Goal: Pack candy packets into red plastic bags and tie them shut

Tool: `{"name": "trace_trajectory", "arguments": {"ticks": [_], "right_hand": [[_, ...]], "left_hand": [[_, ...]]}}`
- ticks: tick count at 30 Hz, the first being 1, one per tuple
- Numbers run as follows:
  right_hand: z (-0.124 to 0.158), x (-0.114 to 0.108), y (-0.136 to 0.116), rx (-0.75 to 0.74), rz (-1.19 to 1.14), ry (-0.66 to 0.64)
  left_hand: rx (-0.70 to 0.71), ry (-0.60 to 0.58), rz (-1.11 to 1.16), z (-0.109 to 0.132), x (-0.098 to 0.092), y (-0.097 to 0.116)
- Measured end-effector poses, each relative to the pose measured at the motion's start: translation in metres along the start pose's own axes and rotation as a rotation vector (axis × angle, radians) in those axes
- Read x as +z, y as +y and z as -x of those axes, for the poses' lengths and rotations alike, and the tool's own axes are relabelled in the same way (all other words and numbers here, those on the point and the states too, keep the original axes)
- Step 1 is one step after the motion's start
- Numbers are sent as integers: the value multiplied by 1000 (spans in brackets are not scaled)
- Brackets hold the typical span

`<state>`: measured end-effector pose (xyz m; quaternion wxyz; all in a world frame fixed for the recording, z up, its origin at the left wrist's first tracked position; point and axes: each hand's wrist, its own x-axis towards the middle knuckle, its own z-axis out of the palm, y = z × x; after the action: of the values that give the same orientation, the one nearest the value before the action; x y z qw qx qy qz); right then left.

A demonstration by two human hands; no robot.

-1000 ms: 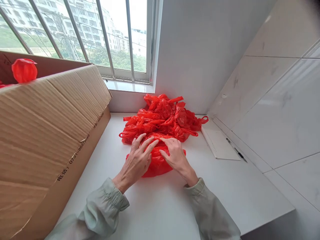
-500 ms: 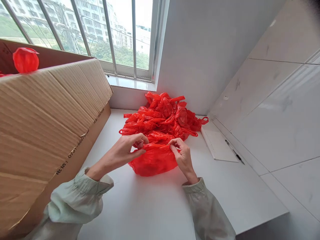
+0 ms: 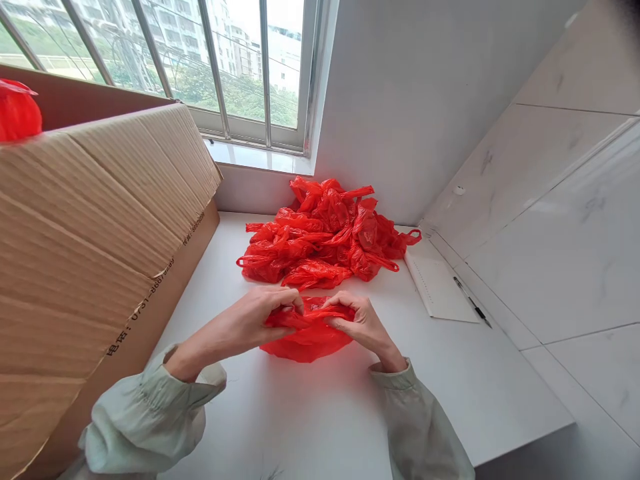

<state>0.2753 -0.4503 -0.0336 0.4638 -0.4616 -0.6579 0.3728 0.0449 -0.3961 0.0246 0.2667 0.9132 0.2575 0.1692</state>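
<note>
A red plastic bag (image 3: 307, 343) rests on the white table in front of me, its mouth parted a little and its top edge bunched. My left hand (image 3: 257, 319) is closed on the left side of the bag's rim, fingers curled over the plastic. On the right side, my right hand (image 3: 361, 320) pinches the rim between thumb and fingers. What lies inside the bag I cannot make out. Just behind it is a heap of red plastic bags (image 3: 320, 233), crumpled, several with handle loops sticking out.
A large cardboard box (image 3: 95, 227) stands along the left, with a red bag (image 3: 19, 112) at its top edge. To the right lie a white notepad (image 3: 440, 287) and a black pen (image 3: 473, 302). A barred window (image 3: 200, 73) and walls border the table (image 3: 310, 427).
Both hands have moved slightly down and toward me with the bag, away from the heap. The bag's mouth has parted wider, and my right hand has turned inward. The view has shifted slightly.
</note>
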Motion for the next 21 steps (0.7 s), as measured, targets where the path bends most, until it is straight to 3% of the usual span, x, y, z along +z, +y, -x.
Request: {"name": "trace_trajectory", "arguments": {"ticks": [3,6,9,11,14,19,21], "right_hand": [[1,0,0,18,-139,84],[0,-4,6,37,-324,266],[-2,-11,13,87,-527,545],[-2,-18,15,86,-564,664],[1,-29,13,23,-490,709],[12,-42,3,-30,-437,618],[14,-44,-1,-19,-436,679]], "left_hand": [[-19,45,32,0,-8,5],[-52,131,148,2,-17,7],[-138,338,302,6,-23,6],[-191,483,361,9,-25,7],[-210,632,474,12,-28,12],[-162,842,634,19,-38,23],[-155,887,666,21,-43,30]]}}
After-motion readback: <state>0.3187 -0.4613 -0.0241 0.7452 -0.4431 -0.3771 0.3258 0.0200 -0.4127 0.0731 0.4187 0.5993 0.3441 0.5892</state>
